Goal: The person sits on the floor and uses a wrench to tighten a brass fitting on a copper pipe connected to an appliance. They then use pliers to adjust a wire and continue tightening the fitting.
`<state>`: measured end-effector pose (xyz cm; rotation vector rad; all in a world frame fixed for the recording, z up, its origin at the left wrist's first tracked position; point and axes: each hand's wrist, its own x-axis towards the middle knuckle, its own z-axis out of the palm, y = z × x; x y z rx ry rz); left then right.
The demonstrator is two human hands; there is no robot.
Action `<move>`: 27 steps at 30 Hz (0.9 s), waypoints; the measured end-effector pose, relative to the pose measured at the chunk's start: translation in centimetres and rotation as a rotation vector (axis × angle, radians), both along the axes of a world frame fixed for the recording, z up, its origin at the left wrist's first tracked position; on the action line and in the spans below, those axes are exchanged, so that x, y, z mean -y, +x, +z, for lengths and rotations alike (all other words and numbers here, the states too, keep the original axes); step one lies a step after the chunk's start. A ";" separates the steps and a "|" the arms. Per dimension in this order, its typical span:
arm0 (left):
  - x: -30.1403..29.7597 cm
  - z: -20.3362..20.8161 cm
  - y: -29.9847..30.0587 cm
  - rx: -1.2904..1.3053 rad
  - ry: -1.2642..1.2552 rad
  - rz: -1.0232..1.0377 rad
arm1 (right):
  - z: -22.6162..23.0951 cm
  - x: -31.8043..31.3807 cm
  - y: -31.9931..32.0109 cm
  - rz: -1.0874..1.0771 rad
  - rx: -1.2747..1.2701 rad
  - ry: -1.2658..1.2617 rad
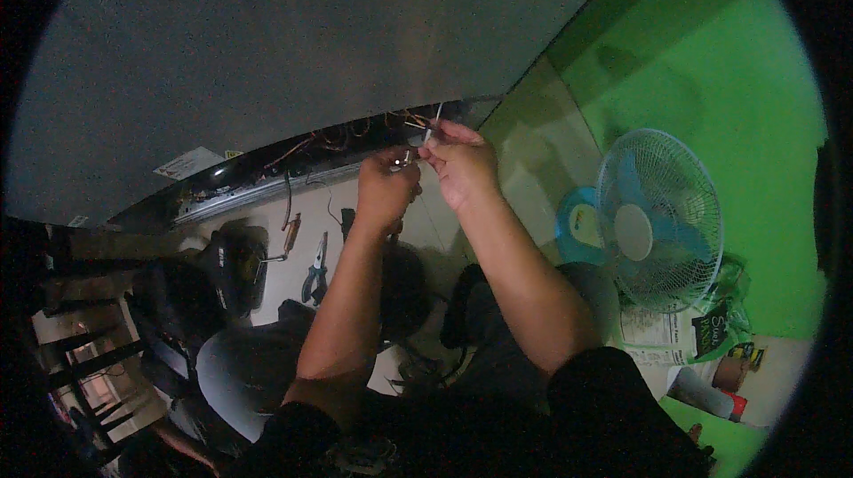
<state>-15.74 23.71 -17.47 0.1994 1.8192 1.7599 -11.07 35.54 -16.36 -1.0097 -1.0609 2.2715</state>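
Note:
At the lower edge of a large grey appliance panel [293, 43], both my hands are close together beside the opening with thin copper tubes [360, 129]. My left hand [384, 192] is closed around a small shiny metal tool [404, 161], whose kind I cannot make out. My right hand [468, 167] pinches a short, thin white piece [427, 136] just above that tool. A thin pale tube [440, 111] sticks up by the right fingertips. On the floor to the left of my left forearm lie blue-handled needle-nose pliers [315, 275] and a copper cylinder with a thin tube [291, 234].
A standing fan [657, 220] with blue blades is on the right, before a green wall [755, 78]. Behind it are a round blue item [579, 219] and a printed plastic bag [657, 336]. A dark shoe-like item [238, 269] and dark wooden furniture [89, 371] are left.

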 end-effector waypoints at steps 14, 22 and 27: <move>-0.3 0.8 -0.4 0.029 0.003 -0.080 | 0.6 1.1 0.0 -0.112 0.025 0.199; -0.2 1.1 -0.5 -0.018 0.008 -0.114 | 0.6 -0.3 0.1 -0.060 -0.023 -0.057; -0.1 0.9 -0.4 -0.020 0.011 -0.081 | 0.8 -0.5 0.4 -0.020 -0.075 -0.153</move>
